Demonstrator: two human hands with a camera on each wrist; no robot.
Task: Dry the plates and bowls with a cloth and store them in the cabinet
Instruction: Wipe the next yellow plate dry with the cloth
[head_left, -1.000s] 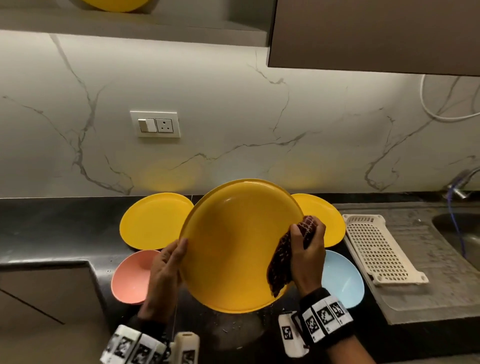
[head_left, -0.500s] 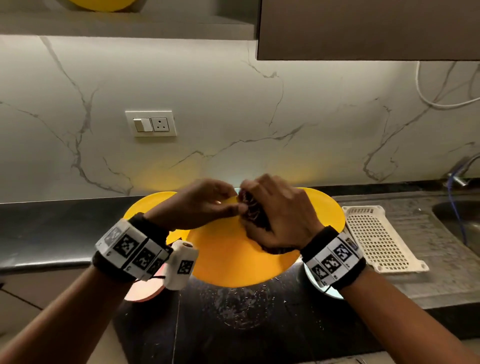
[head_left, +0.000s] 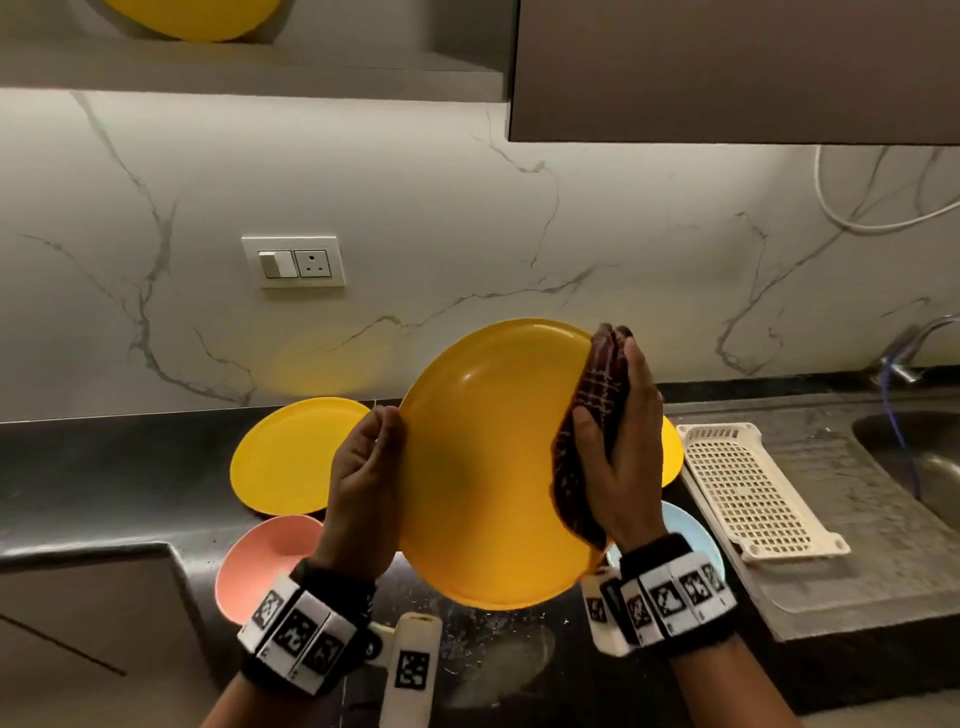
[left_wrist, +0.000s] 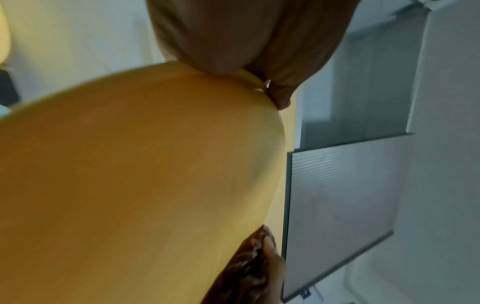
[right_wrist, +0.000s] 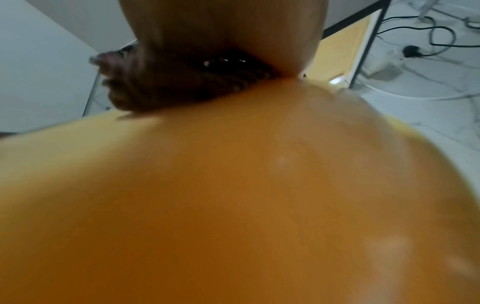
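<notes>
I hold a large yellow plate tilted up above the black counter, its inner face toward me. My left hand grips its left rim, fingers curled behind it. My right hand presses a dark red checked cloth over the plate's right rim, thumb on the front and fingers behind. The left wrist view shows the plate with my thumb on its edge and the cloth at the far rim. In the right wrist view the cloth is bunched against the plate.
On the counter lie a yellow plate, another yellow plate behind my right hand, a pink bowl and a light blue bowl. A white perforated tray sits by the sink. A yellow dish rests on the open shelf above.
Half a second ago both hands were over the plate's far edge with the plate lying flatter. Now it is tipped up facing me, hands back at its left and right rims.
</notes>
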